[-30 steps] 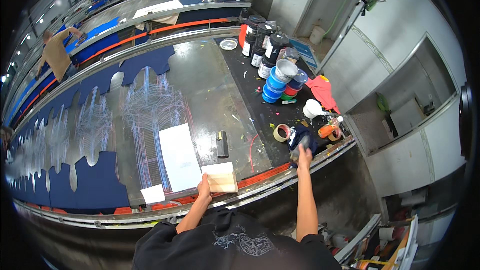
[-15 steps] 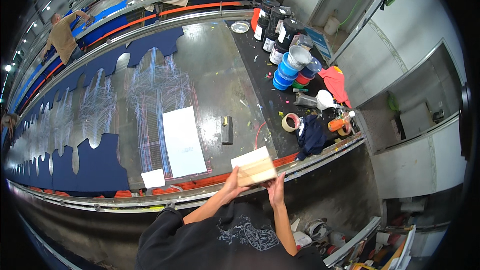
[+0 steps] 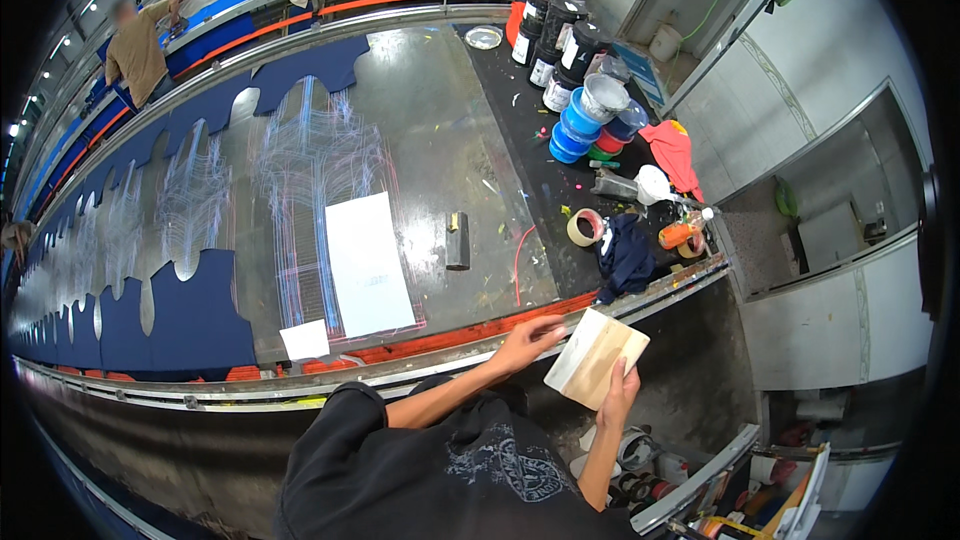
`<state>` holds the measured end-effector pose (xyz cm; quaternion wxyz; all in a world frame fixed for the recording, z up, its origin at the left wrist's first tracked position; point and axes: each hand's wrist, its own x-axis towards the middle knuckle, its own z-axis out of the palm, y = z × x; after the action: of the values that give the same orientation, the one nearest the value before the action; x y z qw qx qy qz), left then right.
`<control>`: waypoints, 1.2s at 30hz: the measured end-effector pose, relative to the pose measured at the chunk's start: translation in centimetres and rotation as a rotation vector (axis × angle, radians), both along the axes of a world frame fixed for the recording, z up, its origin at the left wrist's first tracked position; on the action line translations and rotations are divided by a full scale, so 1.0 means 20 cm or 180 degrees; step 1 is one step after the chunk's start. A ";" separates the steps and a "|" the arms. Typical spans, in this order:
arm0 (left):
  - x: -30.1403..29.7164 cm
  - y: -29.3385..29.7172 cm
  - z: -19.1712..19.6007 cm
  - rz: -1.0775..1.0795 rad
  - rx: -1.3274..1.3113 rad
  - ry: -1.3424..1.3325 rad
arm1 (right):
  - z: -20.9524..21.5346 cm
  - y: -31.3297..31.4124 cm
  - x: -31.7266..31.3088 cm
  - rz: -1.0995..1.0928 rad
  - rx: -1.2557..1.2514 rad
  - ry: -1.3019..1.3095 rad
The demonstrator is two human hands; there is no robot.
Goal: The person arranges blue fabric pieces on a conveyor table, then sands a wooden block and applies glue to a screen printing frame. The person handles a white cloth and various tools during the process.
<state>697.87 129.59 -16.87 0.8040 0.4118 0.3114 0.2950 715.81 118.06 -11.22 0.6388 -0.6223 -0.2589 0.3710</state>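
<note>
My right hand (image 3: 617, 395) grips a small flat wooden board (image 3: 603, 360) by its right edge, thumb on the upper face. The board is pale wood with a whitish strip along one side, and it is held tilted in front of the table's near edge. My left hand (image 3: 530, 343) is just left of the board with its fingers stretched out, slightly blurred and holding nothing. On the printing table (image 3: 440, 150) beyond lie a white sheet (image 3: 370, 265), a smaller white card (image 3: 304, 340) and a dark block (image 3: 457, 242).
Navy fabric pieces (image 3: 200, 310) line both sides of the table. At right stand black tubs (image 3: 580, 50), blue tubs (image 3: 570, 135), a tape roll (image 3: 585, 228), a dark cloth (image 3: 627, 255) and an orange bottle (image 3: 682, 233). Another person (image 3: 140, 52) works at the far left.
The board has moved right and turned, away from the table edge. My left hand has let go of it; my right hand keeps hold. The far person's arm has shifted.
</note>
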 end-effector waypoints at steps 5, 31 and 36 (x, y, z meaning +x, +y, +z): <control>0.13 0.06 0.33 -0.0091 0.0564 0.0174 | 0.01 -0.10 0.04 0.0060 -0.0048 -0.0037; 0.09 0.10 0.82 -0.1346 0.0969 -0.0905 | 0.50 -0.15 0.14 -0.0328 0.0777 0.1499; 0.06 0.07 0.89 -0.1392 0.0905 -0.1123 | 0.53 -0.07 0.00 0.0492 0.0928 0.2073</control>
<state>699.00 130.93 0.97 0.8244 0.5197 0.0268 0.2226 715.85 116.70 -0.59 0.7399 -0.3524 -0.1382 0.5561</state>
